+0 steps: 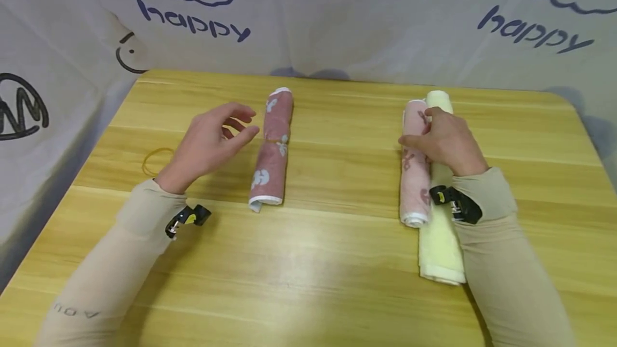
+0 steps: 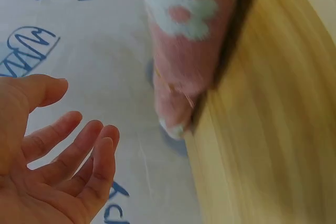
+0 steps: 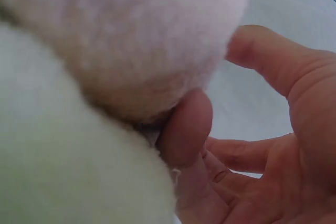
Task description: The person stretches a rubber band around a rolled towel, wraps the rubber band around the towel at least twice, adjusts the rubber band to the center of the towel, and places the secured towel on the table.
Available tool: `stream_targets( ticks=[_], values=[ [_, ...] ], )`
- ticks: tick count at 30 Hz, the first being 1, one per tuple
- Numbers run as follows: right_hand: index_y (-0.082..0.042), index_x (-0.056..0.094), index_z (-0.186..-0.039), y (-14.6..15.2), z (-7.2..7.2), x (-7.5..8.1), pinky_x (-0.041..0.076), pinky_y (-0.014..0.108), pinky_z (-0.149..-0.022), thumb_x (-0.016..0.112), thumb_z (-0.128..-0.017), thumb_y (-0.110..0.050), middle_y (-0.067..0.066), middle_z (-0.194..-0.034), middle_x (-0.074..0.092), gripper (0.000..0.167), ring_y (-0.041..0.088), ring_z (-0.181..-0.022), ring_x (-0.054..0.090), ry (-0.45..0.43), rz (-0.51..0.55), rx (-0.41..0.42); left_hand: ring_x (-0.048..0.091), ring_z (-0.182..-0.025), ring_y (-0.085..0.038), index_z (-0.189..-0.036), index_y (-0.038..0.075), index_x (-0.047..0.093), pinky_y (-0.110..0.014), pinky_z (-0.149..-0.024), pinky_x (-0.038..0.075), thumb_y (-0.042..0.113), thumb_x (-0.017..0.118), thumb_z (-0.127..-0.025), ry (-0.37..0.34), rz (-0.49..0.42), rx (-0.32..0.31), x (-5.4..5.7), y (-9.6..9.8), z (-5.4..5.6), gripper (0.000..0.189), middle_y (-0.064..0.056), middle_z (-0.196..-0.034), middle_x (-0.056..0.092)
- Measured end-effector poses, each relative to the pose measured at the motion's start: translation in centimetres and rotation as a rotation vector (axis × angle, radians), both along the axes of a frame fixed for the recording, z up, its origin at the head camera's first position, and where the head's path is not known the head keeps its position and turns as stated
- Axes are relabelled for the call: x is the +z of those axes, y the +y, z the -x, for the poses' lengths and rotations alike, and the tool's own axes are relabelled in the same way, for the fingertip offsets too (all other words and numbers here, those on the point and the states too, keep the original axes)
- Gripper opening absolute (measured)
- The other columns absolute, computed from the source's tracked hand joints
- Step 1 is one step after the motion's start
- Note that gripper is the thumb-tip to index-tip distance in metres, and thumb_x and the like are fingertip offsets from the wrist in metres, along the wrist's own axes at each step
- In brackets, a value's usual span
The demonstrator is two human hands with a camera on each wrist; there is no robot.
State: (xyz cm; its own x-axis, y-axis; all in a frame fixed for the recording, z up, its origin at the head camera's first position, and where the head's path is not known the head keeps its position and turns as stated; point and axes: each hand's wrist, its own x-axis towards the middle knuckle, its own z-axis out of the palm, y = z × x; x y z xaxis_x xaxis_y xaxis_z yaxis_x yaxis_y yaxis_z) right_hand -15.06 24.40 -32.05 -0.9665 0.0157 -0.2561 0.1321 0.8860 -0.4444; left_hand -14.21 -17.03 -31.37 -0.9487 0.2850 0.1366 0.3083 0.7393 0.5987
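A dusky-pink rolled towel [image 1: 272, 159] with pale flower prints lies left of the table's middle, a thin rubber band [image 1: 277, 140] around its waist. Just to its left hovers my left hand [image 1: 207, 138], fingers loosely bent and holding nothing; the left wrist view shows a gap between the hand [image 2: 63, 161] and the towel [image 2: 189, 35]. On the right, my right hand [image 1: 450, 141] grips a light pink rolled towel [image 1: 415, 186], thumb on its left side and a fingertip [image 3: 186, 129] between it and a longer pale-yellow rolled towel [image 1: 441, 240]. The two rolls lie side by side.
A loose yellow rubber band [image 1: 153, 162] lies on the wooden table [image 1: 289, 283] beside the left wrist. White cloth [image 1: 328, 20] with blue drawings and the word "happy" hangs behind the table's far edge.
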Motion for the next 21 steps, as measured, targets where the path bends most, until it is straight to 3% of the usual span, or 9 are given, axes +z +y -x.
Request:
stream_targets(
  ticks=[3, 8, 12, 21],
  values=[
    [0.009, 0.04, -0.148, 0.2, 0.1, -0.2, 0.053, 0.044, -0.079, 0.074, -0.09, -0.048, 0.027, -0.119, 0.06, 0.088, 0.038, -0.101, 0.058, 0.002, -0.002, 0.016, 0.07, -0.109, -0.03, -0.129, 0.006, 0.065, -0.049, -0.092, 0.059, 0.027, 0.066, -0.101, 0.011, 0.021, 0.03, -0.2, -1.1, 0.0, 0.034, -0.015, -0.124, 0.071],
    [0.011, 0.042, -0.145, 0.2, 0.2, -0.5, 0.053, 0.034, -0.065, 0.077, -0.089, -0.044, 0.026, -0.111, 0.063, 0.086, 0.03, -0.086, 0.064, -0.021, 0.007, 0.016, 0.068, -0.11, -0.032, -0.129, 0.006, 0.064, -0.051, -0.093, 0.058, 0.03, 0.064, -0.102, 0.003, 0.047, 0.073, -0.6, -3.0, -0.1, 0.036, -0.016, -0.125, 0.07],
    [0.011, 0.044, -0.141, 0.3, 0.3, -0.5, 0.053, 0.03, -0.059, 0.072, -0.094, -0.039, 0.023, -0.103, 0.066, 0.074, 0.024, -0.075, 0.067, -0.03, 0.041, 0.011, 0.067, -0.111, -0.034, -0.13, 0.005, 0.064, -0.054, -0.094, 0.057, 0.034, 0.061, -0.104, -0.011, 0.063, 0.109, -1.1, -4.6, 0.0, 0.039, -0.018, -0.125, 0.069],
    [0.007, 0.045, -0.142, 0.4, 0.5, -0.7, 0.052, 0.03, -0.061, 0.065, -0.099, -0.034, 0.02, -0.104, 0.064, 0.063, 0.023, -0.077, 0.065, -0.037, 0.061, 0.018, 0.069, -0.112, -0.04, -0.13, 0.007, 0.064, -0.054, -0.093, 0.054, 0.04, 0.059, -0.104, -0.067, 0.103, 0.198, -2.5, -8.1, 0.5, 0.043, -0.019, -0.125, 0.07]
  ],
)
